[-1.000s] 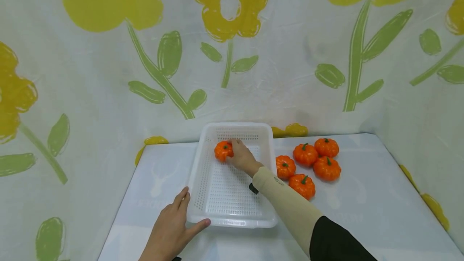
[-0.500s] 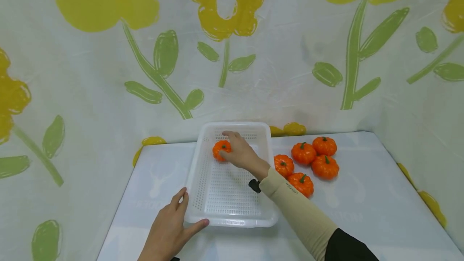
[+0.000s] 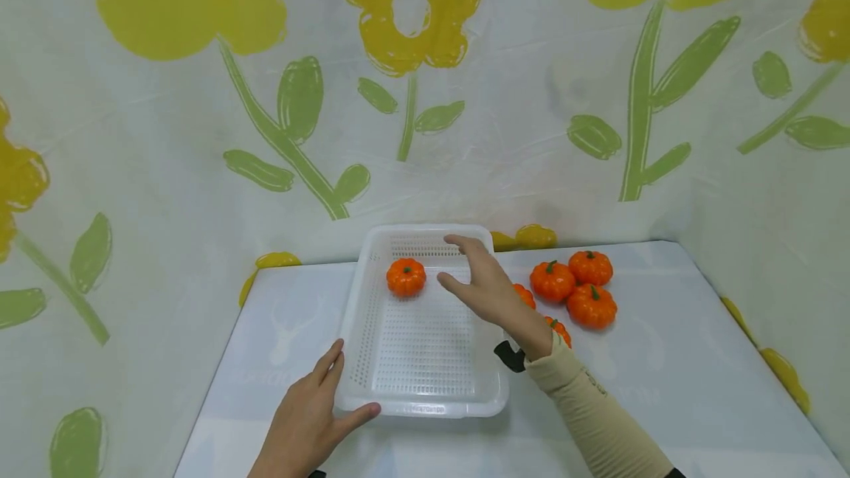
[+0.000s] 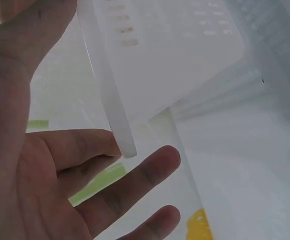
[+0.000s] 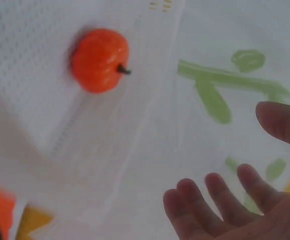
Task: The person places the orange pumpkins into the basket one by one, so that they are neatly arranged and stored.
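A white perforated plastic basket (image 3: 425, 360) stands in front of me, holding one small orange pumpkin (image 3: 406, 277) with a green stem near its far left corner. My left hand (image 3: 307, 411) touches the basket's near left corner, thumb at the front rim and fingers along the side; the left wrist view shows its fingertips right at the rim (image 4: 107, 100). Over the basket's right side hovers my right hand (image 3: 488, 286), fingers spread and nothing in its grasp. In the right wrist view the pumpkin (image 5: 100, 61) lies well apart from those fingers.
Several more orange pumpkins (image 3: 553, 281) cluster on the white table (image 3: 651, 360) just right of the basket; my right hand and wrist partly cover two of them. Behind the table rises a pale curtain (image 3: 518, 124) printed with yellow flowers.
My right hand has let go of the pumpkin in the basket, opened its fingers and moved right, away from it. The left hand keeps its place at the rim.
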### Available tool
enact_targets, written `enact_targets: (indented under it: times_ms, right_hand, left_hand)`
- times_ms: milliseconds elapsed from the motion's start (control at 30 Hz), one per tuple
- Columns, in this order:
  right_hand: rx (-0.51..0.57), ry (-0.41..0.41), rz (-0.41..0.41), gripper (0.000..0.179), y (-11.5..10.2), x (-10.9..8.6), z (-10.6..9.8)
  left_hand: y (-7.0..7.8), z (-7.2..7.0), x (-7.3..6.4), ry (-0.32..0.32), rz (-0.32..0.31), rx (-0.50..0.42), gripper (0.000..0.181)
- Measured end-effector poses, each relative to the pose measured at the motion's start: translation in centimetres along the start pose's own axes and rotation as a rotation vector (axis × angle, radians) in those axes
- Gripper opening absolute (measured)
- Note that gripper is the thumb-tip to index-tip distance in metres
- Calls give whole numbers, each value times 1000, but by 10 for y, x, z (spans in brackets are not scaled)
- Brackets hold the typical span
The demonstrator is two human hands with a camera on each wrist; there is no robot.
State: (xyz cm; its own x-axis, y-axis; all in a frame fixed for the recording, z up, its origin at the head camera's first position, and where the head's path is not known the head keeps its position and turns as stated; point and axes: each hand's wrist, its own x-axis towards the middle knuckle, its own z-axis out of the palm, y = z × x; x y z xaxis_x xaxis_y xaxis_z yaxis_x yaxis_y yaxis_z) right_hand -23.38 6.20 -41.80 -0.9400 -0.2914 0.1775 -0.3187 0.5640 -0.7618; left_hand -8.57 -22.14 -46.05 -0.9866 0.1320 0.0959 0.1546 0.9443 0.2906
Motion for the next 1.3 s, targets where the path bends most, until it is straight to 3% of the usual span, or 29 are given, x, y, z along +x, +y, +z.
enact_targets:
  times_ms: [300,667,900,1167,1300]
  right_hand:
    - [91,193,16,58,46,-38,-33]
    - [-40,367,205,62,102,-71,-88]
    - [-94,340,377,75,124,-91,-101]
    - [-132,221,441,86,149,-101,-98]
    - [-151,167,478,91,155,-102,-96]
  left_hand:
    - [-2,1,-2,-9,-28,-27,105]
    - [-4,-1,0,1,-10,-20,105]
    - [-4,1,-3,-27,-43,-34,106]
    - [-4,1,-3,-38,-54,-54,106]
    - [-5,3,-3,-9,-36,-53,105]
